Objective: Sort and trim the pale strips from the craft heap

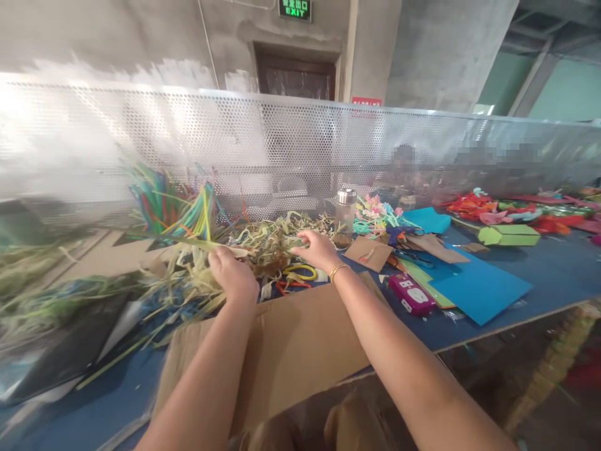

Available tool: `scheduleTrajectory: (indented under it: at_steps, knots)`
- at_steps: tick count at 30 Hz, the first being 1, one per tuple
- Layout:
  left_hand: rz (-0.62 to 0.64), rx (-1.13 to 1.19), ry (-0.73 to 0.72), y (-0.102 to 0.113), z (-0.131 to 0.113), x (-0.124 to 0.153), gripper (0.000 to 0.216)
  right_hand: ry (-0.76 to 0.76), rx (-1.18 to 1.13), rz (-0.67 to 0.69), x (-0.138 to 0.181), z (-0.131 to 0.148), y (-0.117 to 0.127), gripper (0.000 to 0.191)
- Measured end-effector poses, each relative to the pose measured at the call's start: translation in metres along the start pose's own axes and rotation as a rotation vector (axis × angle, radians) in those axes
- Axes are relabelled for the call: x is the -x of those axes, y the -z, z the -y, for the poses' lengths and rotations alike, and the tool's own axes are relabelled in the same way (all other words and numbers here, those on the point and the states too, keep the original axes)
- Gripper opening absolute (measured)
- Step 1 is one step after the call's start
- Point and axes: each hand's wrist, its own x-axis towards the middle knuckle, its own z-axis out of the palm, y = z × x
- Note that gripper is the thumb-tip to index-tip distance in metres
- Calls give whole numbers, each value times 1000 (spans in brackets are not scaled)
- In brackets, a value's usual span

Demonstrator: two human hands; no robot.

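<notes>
My left hand (233,272) is closed around a bundle of pale yellow-green strips (197,245) that stretches left over the table. My right hand (318,248), with a gold bracelet at the wrist, reaches into a heap of tangled strips (275,241), its fingers pinched on some of them. Both hands work above a large sheet of brown cardboard (291,347). Under the heap lie yellow-handled scissors (300,270) and red ones beside them.
A glass jar with a metal lid (346,210) stands behind the heap. Bright plastic sticks (162,203) fan up at the left. Blue paper (479,288), a pink box (412,293), brown card pieces, a green folded box (509,235) and coloured paper flowers lie right. A perforated metal screen (300,138) backs the blue table.
</notes>
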Motion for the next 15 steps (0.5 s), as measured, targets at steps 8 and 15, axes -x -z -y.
scheduleTrajectory:
  at_steps: [8,15]
  knots:
    - [-92,75,-30,9,-15,-15,14,327,295,423,-25,71,-67,116]
    - [-95,-7,-38,10,-17,-17,18,106,-84,175,-85,82,-95,37]
